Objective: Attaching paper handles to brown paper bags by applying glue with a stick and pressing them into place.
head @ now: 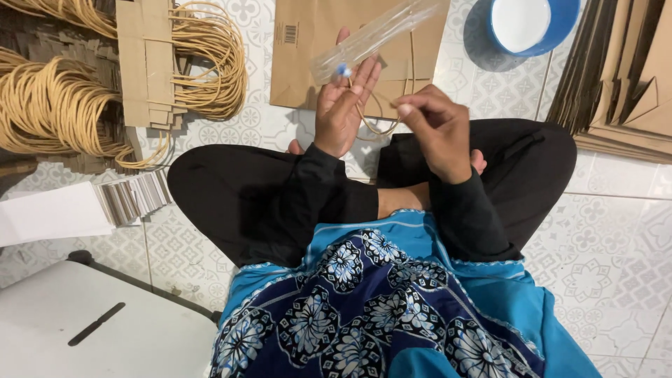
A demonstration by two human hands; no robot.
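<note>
Head view: left hand holds a clear tube; right hand's grip pinches a tan cord.

Coils of tan cord lie at the upper left beside cardboard strips. A blue bowl sits on the tiled floor near stacked brown paper bags. White sheets rest left, above a white board.

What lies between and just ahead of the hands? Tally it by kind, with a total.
Hands: 2 (left hand, right hand)
Clear plastic tube: 1
Cord loop: 1
Flat brown paper bag: 1
Blue bowl: 1
Total: 6
</note>
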